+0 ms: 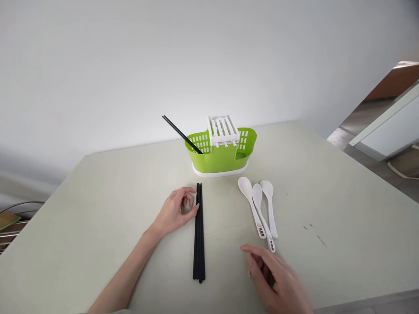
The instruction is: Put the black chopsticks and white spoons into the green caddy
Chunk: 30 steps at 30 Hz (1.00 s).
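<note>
Several black chopsticks (pixel 199 235) lie side by side on the table, pointing away from me. My left hand (pixel 178 209) is at their upper left side, thumb and index finger apart with the tips at the bundle's edge; it grips nothing. To the right, three white spoons (pixel 258 209) rest close together, bowls away from me, two with printed marks on the handles. My right hand (pixel 273 279) hovers below the spoon handles, holding nothing, its index finger and thumb apart and the other fingers curled. Behind stands a green cutlery basket (pixel 221 161) with black chopsticks (pixel 181 133) leaning in its left compartment.
A white slotted rack (pixel 224 130) with small hooks sits over the basket's middle. The pale table (pixel 131 183) meets a white wall (pixel 147 65) behind the basket. Dark marks (pixel 314 233) show on the tabletop at right. Beyond the right edge is a white panel (pixel 389 126).
</note>
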Available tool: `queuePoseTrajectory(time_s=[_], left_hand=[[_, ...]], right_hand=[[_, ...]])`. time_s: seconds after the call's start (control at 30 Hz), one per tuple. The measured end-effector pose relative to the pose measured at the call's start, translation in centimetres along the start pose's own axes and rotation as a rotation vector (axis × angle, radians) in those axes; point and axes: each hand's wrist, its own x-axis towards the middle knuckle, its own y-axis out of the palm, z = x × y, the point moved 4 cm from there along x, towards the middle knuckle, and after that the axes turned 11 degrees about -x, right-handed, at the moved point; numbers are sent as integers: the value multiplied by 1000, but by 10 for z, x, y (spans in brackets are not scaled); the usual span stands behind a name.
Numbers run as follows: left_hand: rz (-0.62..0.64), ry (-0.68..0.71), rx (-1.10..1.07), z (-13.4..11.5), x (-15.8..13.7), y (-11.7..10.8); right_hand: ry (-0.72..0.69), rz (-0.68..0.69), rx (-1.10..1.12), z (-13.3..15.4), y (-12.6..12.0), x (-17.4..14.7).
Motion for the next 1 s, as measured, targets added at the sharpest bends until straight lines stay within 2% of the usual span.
queuePoseTrajectory(time_s=[1.0], left_hand=[[20, 35, 31, -6, 0, 1]], right_hand=[[4, 31, -6, 1, -3, 0]])
